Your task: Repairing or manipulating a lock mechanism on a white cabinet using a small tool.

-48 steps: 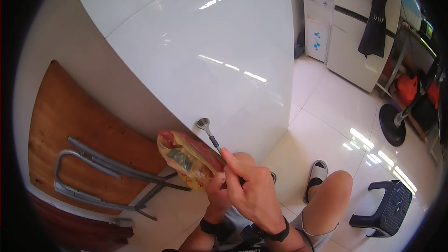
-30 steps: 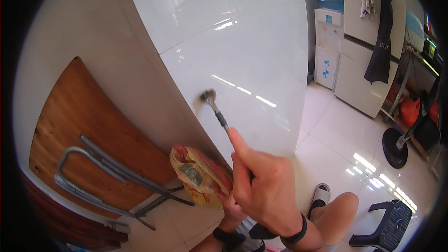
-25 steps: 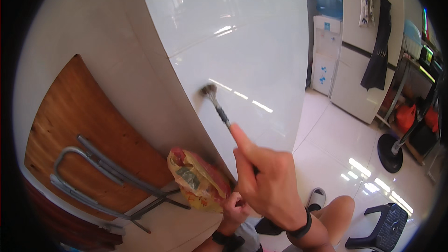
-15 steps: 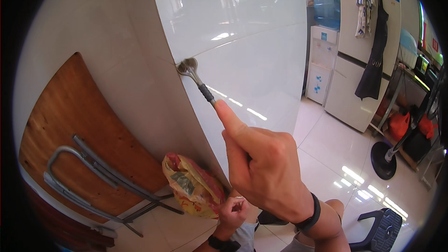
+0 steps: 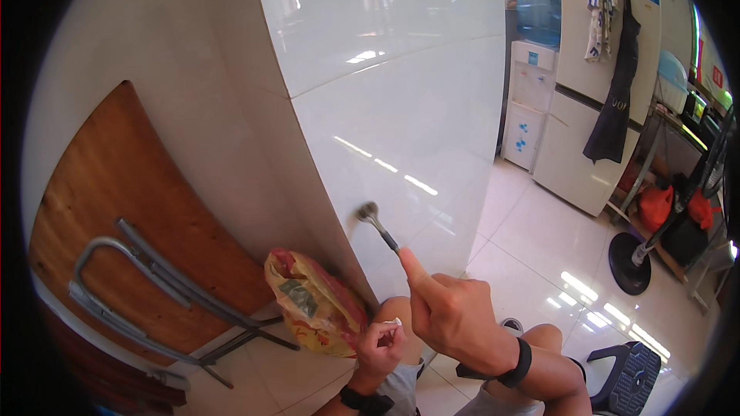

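My right hand [image 5: 455,316] is closed round the dark handle of a long metal tool [image 5: 381,227], index finger along it. The tool's rounded, flattened head is against the glossy white panel [image 5: 385,123], close to its left edge. Lower down, my left hand [image 5: 381,350] is closed, pinching a small white thing [image 5: 395,322] that I cannot make out. Beside it, a crumpled yellow and red bag [image 5: 312,300] stands at the foot of the panel.
A folded wooden table [image 5: 116,208] with steel legs leans at left. Behind on the right are a water dispenser [image 5: 526,139], a fridge [image 5: 574,162] with a hanging apron, and a cluttered rack with a round-based stand [image 5: 628,266]. A black stool [image 5: 632,374] is at lower right.
The tool rose along the panel to near the seam, then came down again with my right hand. The small white thing now shows between my left fingers.
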{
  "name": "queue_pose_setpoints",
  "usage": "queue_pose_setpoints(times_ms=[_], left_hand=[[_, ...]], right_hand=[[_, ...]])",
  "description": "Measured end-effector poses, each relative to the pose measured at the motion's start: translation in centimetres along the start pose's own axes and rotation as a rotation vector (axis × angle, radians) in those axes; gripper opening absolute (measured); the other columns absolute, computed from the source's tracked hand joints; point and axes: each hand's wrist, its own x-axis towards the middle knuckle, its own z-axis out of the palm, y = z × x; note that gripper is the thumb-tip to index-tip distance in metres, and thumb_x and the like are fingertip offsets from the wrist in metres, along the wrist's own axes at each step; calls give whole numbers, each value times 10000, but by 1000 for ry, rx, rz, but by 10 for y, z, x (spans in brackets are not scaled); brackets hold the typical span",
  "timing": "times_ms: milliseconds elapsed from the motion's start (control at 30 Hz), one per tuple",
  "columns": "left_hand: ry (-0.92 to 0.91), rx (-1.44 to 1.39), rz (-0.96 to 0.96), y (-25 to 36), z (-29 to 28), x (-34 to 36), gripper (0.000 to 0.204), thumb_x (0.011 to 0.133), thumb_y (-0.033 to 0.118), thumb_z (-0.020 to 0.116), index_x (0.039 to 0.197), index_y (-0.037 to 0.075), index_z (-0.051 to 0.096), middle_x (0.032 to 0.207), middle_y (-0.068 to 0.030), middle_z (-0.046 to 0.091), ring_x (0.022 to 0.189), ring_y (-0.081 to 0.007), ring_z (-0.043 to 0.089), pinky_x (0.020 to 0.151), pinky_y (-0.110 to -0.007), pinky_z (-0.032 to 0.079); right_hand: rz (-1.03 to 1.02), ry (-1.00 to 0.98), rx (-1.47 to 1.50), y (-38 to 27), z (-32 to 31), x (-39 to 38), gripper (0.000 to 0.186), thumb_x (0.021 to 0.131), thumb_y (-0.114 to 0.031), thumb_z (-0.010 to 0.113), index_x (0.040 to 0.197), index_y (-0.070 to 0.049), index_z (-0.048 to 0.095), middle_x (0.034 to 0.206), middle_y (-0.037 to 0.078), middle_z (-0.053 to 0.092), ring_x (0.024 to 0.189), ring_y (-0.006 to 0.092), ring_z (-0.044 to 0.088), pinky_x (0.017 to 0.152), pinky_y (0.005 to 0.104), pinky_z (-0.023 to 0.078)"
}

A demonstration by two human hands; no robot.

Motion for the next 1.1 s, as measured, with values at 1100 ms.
queue_pose_setpoints(times_ms=[1100], left_hand=[[-37, 785, 276, 165, -15, 207, 100, 826, 64, 695, 903, 5, 672, 600, -142, 600, 525, -281, 616, 528, -373, 488]], right_hand=[[197, -200, 188, 64, -18, -65, 396, 854, -75, 549, 1233, 14, 622, 586, 136, 584, 517, 341, 587, 485, 448, 448]])
